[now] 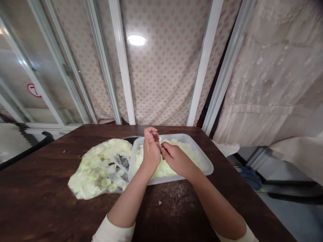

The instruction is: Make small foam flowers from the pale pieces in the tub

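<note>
My left hand (151, 149) is raised above a translucent white plastic tub (207, 164), palm turned inward and fingers curled. Pressed close against it, my right hand (176, 157) has its thumb and fingers pinched together. Something small and pale may lie between the two hands, but the fingers hide it and I cannot name it. White to pale yellow-green flakes or pieces (165, 169) fill the tub below. Left of the tub lies a clear plastic bag (101, 168) with similar pale green and white pieces, its film crumpled on the side nearest the tub.
The dark brown wooden table (174, 208) carries pale powdery smears and a tiny white scrap near its front. A dark round rim (132, 138) shows behind the bag. Polka-dot curtains (164, 77) hang behind framed glass panels, and a chair arm (47, 136) stands at left.
</note>
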{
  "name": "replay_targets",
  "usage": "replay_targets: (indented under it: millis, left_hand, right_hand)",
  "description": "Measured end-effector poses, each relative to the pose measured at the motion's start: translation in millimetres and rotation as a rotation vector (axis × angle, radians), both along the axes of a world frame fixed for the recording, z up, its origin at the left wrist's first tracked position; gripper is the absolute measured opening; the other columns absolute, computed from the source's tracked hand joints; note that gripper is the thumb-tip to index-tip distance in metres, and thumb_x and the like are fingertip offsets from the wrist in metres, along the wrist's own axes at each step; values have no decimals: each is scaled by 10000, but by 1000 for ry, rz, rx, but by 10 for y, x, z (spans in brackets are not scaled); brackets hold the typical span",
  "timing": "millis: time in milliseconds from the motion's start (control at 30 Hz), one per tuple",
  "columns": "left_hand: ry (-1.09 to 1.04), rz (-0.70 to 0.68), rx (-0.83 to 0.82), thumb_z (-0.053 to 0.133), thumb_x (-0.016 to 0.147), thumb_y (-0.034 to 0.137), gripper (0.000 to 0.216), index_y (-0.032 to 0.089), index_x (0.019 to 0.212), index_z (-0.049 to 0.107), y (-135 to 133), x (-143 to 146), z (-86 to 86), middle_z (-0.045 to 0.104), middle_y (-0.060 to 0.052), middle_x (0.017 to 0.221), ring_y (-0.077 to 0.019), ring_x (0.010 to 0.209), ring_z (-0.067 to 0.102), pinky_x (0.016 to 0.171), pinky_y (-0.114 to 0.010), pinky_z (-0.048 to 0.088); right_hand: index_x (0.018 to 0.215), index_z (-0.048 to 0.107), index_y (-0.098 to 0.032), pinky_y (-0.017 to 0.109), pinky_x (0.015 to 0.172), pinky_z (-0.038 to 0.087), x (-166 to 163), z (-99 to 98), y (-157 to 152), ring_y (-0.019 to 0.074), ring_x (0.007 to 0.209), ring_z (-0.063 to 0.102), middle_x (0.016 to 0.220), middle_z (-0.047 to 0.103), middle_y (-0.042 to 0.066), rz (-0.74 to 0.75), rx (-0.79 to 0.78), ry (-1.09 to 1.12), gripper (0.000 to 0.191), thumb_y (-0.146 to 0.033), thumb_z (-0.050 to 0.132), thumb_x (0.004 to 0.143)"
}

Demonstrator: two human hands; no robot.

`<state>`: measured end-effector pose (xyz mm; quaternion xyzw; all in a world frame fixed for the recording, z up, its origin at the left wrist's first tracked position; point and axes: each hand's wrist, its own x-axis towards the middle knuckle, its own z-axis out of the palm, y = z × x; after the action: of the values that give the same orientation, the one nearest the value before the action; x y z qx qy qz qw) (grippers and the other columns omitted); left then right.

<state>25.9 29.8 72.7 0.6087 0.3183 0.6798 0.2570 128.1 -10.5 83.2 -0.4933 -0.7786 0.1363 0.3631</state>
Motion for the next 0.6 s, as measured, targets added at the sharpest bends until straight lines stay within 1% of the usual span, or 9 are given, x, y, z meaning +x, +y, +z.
replay_targets:
  millis: [67, 100, 200, 267, 300, 367, 467, 533, 600]
  left_hand:
    - [-10, -15, 45, 67, 881, 511, 438, 207, 913, 381, -64, 34, 1, 394, -7, 725, -127, 646, 420, 634, -251, 387]
    - [12, -21, 57, 104, 883, 508, 411, 205, 917, 379, -94, 47, 9, 395, -13, 753, -127, 674, 424, 652, -251, 390]
    - [138, -5, 34, 353, 855, 462, 299, 194, 985, 370, -149, 54, 55, 409, -38, 882, -133, 805, 444, 724, -254, 395]
    - [214, 8, -22, 495, 796, 415, 339, 187, 1016, 374, -143, 30, 96, 420, -38, 904, -131, 818, 452, 706, -243, 396]
    - [250, -10, -59, 521, 779, 407, 335, 183, 994, 395, -130, 11, 116, 433, -25, 862, -121, 769, 456, 661, -230, 392]
    - [336, -91, -131, 509, 785, 415, 261, 172, 861, 453, -98, -31, 152, 432, 18, 703, -92, 615, 423, 558, -205, 351]
    - [395, -142, -136, 487, 800, 411, 275, 158, 690, 475, -76, -75, 194, 401, 41, 568, -73, 521, 366, 498, -196, 300]
    - [352, -144, -113, 505, 792, 391, 262, 154, 680, 497, -95, -85, 219, 425, 37, 568, -73, 526, 378, 498, -193, 306]
    - [286, -201, -109, 515, 790, 377, 236, 154, 716, 528, -132, -87, 241, 451, 32, 577, -74, 529, 398, 501, -192, 327]
  right_hand:
    - [685, 427, -197, 236, 516, 300, -33, -11, -4, 119, 550, 485, 607, 536, -1, 0, 12, 26, 227, -264, 332, 880]
    - [687, 422, -198, 239, 520, 304, -22, -9, 1, 121, 548, 486, 604, 533, 0, -11, 24, 44, 219, -242, 325, 878]
    - [696, 418, -199, 242, 519, 312, 80, 26, 29, 124, 530, 488, 584, 524, -5, -37, 82, 109, 203, -218, 317, 871]
    - [673, 405, -200, 239, 523, 316, 165, 64, 40, 118, 523, 485, 567, 512, -13, -51, 137, 134, 224, -233, 317, 877]
    - [658, 394, -199, 237, 524, 316, 201, 83, 41, 113, 516, 479, 556, 501, -18, -60, 161, 140, 242, -248, 317, 883]
    - [633, 371, -198, 235, 518, 310, 252, 111, 36, 103, 496, 459, 533, 475, -26, -73, 191, 143, 281, -285, 314, 894]
    - [628, 347, -199, 233, 506, 303, 274, 117, 35, 94, 472, 435, 505, 444, -36, -56, 176, 184, 312, -339, 307, 904]
    - [648, 345, -201, 229, 501, 315, 267, 103, 44, 92, 464, 432, 493, 436, -44, 1, 130, 275, 312, -380, 313, 902]
    - [681, 359, -204, 227, 492, 330, 255, 87, 55, 89, 451, 424, 485, 426, -51, 103, 61, 424, 306, -423, 326, 893]
